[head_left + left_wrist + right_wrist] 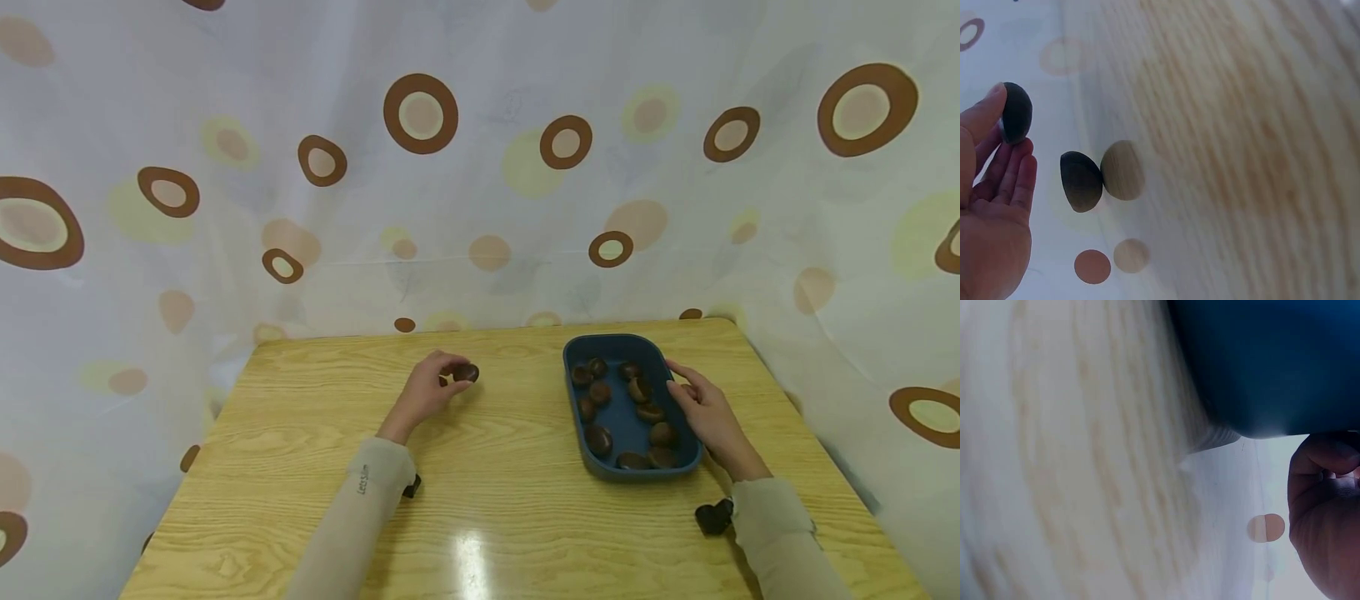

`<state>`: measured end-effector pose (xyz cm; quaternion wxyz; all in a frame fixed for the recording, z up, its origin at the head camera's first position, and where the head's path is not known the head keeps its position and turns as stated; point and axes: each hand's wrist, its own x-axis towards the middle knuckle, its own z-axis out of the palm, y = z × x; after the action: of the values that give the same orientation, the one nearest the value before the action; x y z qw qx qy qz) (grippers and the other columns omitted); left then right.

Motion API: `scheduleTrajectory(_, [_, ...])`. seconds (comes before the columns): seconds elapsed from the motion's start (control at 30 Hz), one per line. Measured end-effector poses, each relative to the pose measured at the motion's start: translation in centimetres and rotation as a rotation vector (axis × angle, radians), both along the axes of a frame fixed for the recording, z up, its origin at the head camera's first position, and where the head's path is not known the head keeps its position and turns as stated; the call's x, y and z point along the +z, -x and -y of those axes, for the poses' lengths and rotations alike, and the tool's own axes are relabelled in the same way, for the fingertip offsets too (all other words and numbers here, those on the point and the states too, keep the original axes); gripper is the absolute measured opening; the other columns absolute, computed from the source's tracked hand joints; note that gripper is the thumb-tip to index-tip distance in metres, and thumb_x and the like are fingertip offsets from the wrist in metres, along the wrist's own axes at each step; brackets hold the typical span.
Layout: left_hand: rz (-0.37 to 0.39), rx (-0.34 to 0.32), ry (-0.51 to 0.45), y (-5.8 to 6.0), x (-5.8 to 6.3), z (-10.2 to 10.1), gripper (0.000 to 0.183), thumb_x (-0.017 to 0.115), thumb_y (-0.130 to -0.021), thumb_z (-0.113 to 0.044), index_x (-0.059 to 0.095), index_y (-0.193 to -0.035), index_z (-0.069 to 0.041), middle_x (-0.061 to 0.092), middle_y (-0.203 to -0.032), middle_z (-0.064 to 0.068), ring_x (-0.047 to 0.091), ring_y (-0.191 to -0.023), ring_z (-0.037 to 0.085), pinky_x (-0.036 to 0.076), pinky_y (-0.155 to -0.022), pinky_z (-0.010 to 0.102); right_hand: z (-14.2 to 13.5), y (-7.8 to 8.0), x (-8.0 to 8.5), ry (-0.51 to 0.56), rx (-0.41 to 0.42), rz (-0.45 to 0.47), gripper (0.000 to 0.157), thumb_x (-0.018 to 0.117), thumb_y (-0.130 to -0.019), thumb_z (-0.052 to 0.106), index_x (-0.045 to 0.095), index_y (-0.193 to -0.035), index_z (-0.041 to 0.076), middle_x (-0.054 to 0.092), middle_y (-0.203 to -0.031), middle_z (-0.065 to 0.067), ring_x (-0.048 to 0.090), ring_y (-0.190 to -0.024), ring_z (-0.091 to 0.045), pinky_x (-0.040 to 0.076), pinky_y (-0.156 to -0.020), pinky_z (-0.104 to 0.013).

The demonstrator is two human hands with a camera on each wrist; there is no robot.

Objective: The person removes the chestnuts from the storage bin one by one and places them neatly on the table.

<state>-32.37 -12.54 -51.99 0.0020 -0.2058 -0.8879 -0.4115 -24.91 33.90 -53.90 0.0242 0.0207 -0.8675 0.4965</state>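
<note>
Between thumb and fingertips, my left hand (424, 394) pinches a dark brown half-egg-shaped piece (1017, 112) with a smooth, rounded back. A second dark half-egg piece (1082, 181) stands on the table just beyond the hand in the left wrist view; from the head it shows only partly past the fingers. On the right, my right hand (708, 417) holds the near-right rim of a deep blue tray (637, 477), thumb and forefinger tips at its edge. Several brown rounded pieces (597, 440) lie in the tray, some with their hollow side up. Part of the right hand is cut off in the right wrist view.
The wood-grain table (495, 500) runs back to a white curtain (480, 208) printed with brown and yellow rings. Black wrist devices (714, 517) sit at the sleeve cuffs. The tray stands near the table's right side.
</note>
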Motion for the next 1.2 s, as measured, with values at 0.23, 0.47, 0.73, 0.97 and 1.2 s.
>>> scheduleTrajectory(0.23, [-0.008, -0.021, 0.051, 0.0, -0.3, 0.2, 0.034, 0.078, -0.095, -0.018, 0.072, -0.127, -0.009, 0.068, -0.122, 0.01, 0.065, -0.113, 0.027, 0.054, -0.101, 0.046, 0.0, 0.0, -0.1, 0.007, -0.002, -0.018, 0.056, 0.043, -0.114, 0.029, 0.032, -0.162, 0.003, 0.041, -0.066, 0.004, 0.035, -0.052, -0.014, 0.036, -0.054, -0.033])
scheduleTrajectory(0.47, [-0.04, -0.056, 0.117, 0.0, -0.4, 0.5, 0.036, 0.081, -0.092, -0.02, 0.073, -0.125, -0.01, 0.071, -0.119, 0.008, 0.064, -0.113, 0.028, 0.052, -0.101, 0.047, -0.2, 0.1, -0.4, 0.021, -0.007, -0.012, 0.057, 0.043, -0.113, 0.031, 0.031, -0.162, 0.004, 0.045, -0.068, 0.001, 0.035, -0.052, -0.013, 0.037, -0.051, -0.033])
scheduleTrajectory(0.73, [-0.052, -0.106, 0.154, 0.1, -0.7, 0.7, 0.034, 0.081, -0.092, -0.021, 0.075, -0.124, -0.012, 0.071, -0.12, 0.007, 0.062, -0.114, 0.027, 0.051, -0.102, 0.047, 0.0, 0.0, 0.0, 0.018, -0.008, -0.011, 0.057, 0.043, -0.114, 0.031, 0.031, -0.162, 0.004, 0.049, -0.072, -0.002, 0.037, -0.055, -0.014, 0.036, -0.053, -0.033])
scheduleTrajectory(0.97, [-0.031, -0.133, 0.176, 0.1, -0.7, 0.8, 0.034, 0.081, -0.092, -0.021, 0.075, -0.125, -0.012, 0.071, -0.124, 0.007, 0.06, -0.114, 0.027, 0.051, -0.102, 0.047, 0.1, -0.1, 0.1, 0.018, 0.0, -0.014, 0.057, 0.043, -0.114, 0.03, 0.031, -0.162, 0.004, 0.049, -0.072, -0.003, 0.036, -0.053, -0.014, 0.036, -0.053, -0.033])
scheduleTrajectory(1.2, [-0.008, -0.121, 0.198, 0.1, -0.9, 1.3, 0.036, 0.08, -0.093, -0.024, 0.074, -0.127, -0.015, 0.07, -0.123, 0.005, 0.057, -0.11, 0.023, 0.049, -0.099, 0.044, 0.1, -0.1, 0.1, 0.005, -0.004, -0.008, 0.057, 0.042, -0.114, 0.029, 0.03, -0.162, 0.003, 0.051, -0.074, -0.006, 0.038, -0.056, -0.014, 0.036, -0.055, -0.033])
